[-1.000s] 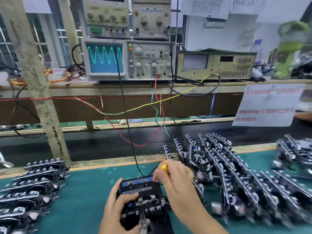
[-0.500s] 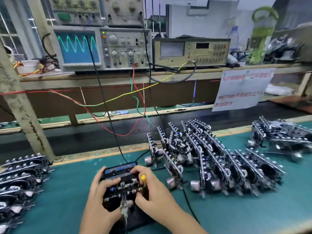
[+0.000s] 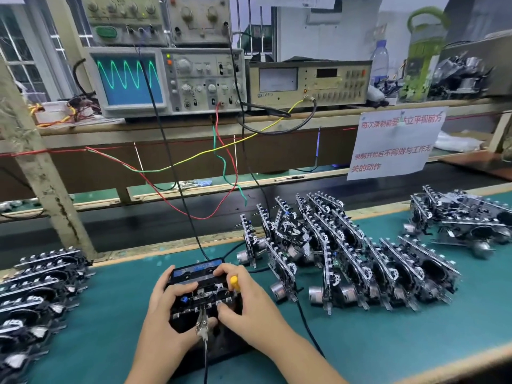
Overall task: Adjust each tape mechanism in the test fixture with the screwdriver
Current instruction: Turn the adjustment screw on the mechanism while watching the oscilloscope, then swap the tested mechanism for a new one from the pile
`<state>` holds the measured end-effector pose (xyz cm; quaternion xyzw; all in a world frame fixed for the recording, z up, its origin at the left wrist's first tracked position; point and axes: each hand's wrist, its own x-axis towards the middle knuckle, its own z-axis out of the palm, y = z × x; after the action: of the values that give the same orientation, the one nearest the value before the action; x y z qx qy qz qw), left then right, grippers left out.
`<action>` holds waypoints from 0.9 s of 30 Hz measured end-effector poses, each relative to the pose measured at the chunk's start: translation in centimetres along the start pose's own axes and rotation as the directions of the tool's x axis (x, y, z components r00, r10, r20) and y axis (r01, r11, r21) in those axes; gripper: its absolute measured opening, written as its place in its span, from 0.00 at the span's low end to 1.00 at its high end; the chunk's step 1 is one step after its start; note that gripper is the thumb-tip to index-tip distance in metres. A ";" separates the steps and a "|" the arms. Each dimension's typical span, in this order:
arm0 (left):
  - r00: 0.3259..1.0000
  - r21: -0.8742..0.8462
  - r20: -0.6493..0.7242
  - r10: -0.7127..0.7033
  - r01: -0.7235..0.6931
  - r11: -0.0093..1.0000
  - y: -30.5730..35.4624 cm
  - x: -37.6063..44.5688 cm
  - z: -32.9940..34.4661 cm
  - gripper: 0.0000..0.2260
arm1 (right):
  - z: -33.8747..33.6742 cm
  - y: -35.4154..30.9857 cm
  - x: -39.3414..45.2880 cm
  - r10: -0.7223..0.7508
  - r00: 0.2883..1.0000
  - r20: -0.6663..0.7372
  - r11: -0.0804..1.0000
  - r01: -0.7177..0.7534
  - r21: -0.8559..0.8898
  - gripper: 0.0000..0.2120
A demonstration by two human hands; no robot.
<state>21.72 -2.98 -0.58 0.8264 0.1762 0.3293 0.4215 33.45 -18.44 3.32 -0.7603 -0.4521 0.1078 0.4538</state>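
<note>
Two hands are working on one tape mechanism (image 3: 203,296), which is sitting in the black test fixture (image 3: 194,273) on the green mat (image 3: 110,314) directly in front of me. I am curling my left hand (image 3: 163,311) around the left end of the mechanism, fingers lying over its top and thumb coming in from 6 o'clock near the metal clip (image 3: 201,324). I am gripping the screwdriver (image 3: 234,284) in my right hand (image 3: 243,303), fingers wrapped around its yellow handle, thumb pressing on the mechanism's near edge.

The handle is standing close to upright, its top leaning slightly toward 12 o'clock, so the long axis is running nearly straight down into the right half of the mechanism. I cannot tell whether the tip is seated in a screw, because my fingers are hiding it. I am judging that the right hand alone is placed for the turn, and the left is only bracing.

Many more mechanisms (image 3: 346,256) are standing in rows at 2 o'clock from the fixture, just beside my right hand, with another stack (image 3: 36,289) lying at 9 o'clock. The green wave on the scope screen (image 3: 127,79) is showing at 11 o'clock, well apart on the shelf.
</note>
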 end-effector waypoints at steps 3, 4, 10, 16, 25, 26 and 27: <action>1.000 0.014 -0.004 0.005 -0.005 1.000 0.1 0.0 -0.1 0.32 | 0.0 0.2 0.0 -0.010 1.000 -0.002 1.000 0.010 0.005 0.20; 1.000 0.014 -0.004 0.009 -0.009 1.000 0.1 0.0 -0.1 0.32 | 0.0 0.3 0.0 -0.014 1.000 -0.003 1.000 0.014 0.010 0.20; 0.987 -0.018 0.161 0.029 -0.026 0.999 0.7 0.5 -2.3 0.26 | -0.2 0.4 0.5 -0.006 1.000 0.022 1.000 0.006 0.018 0.19; 0.977 0.238 0.208 -0.043 -0.008 0.971 4.4 3.5 -3.9 0.09 | -0.3 0.1 -0.2 -0.038 0.999 0.026 0.994 0.040 -0.102 0.32; 0.919 0.572 0.307 -0.246 0.028 0.820 7.9 9.2 -3.5 0.18 | 0.7 -0.4 -1.4 -0.265 0.955 -0.133 0.923 0.212 -0.320 0.18; 0.951 0.530 0.231 -0.205 0.054 0.846 7.8 8.9 -3.9 0.17 | 0.7 -0.4 -1.5 -0.274 0.953 -0.127 0.924 0.224 -0.311 0.17; 0.979 0.482 0.118 -0.164 0.088 0.872 7.3 8.5 -4.5 0.16 | 0.7 -0.4 -1.4 -0.284 0.952 -0.118 0.922 0.237 -0.305 0.17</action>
<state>24.81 0.22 10.68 0.9141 0.2715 0.1826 0.2396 32.04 -19.11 2.87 -0.7571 -0.5223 -0.0817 0.3839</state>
